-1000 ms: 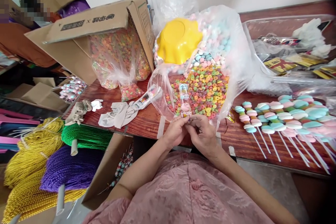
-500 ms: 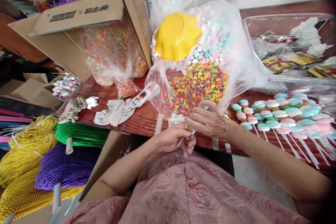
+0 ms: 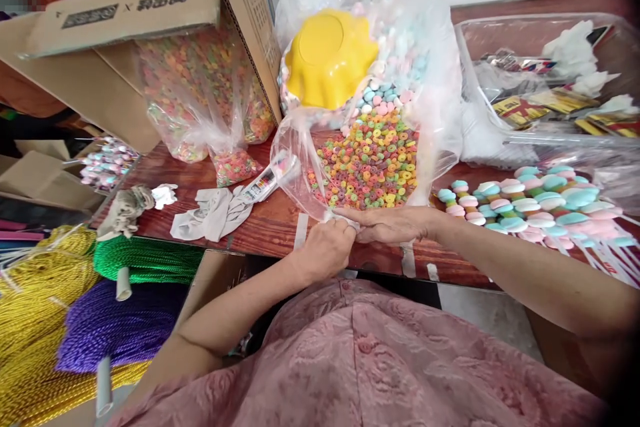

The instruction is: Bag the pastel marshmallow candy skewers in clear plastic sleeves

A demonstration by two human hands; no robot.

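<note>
My left hand (image 3: 327,248) is closed at the table's front edge, at the near rim of the plastic bag of ring candies (image 3: 373,167); what its fingers hold is too small to make out. My right hand (image 3: 393,225) lies nearly flat beside it, fingers stretched to the left and touching the left hand. Behind the ring candies are pink, white and blue marshmallows (image 3: 387,97) with a yellow scalloped bowl (image 3: 330,57) turned upside down on them. Marshmallow skewers on white sticks (image 3: 545,203) lie in rows to the right of my right hand.
An open cardboard box (image 3: 250,40) with bagged candies stands at the back left. Pale gloves (image 3: 213,213) lie on the table (image 3: 270,230). A clear tray (image 3: 550,137) with packets stands at the back right. Green cord (image 3: 150,259) and purple cord (image 3: 120,323) hang lower left.
My left hand has moved up and closed. My right hand has flattened and moved beside it. The thin white stick seen between my hands before no longer shows. The view has shifted slightly.
</note>
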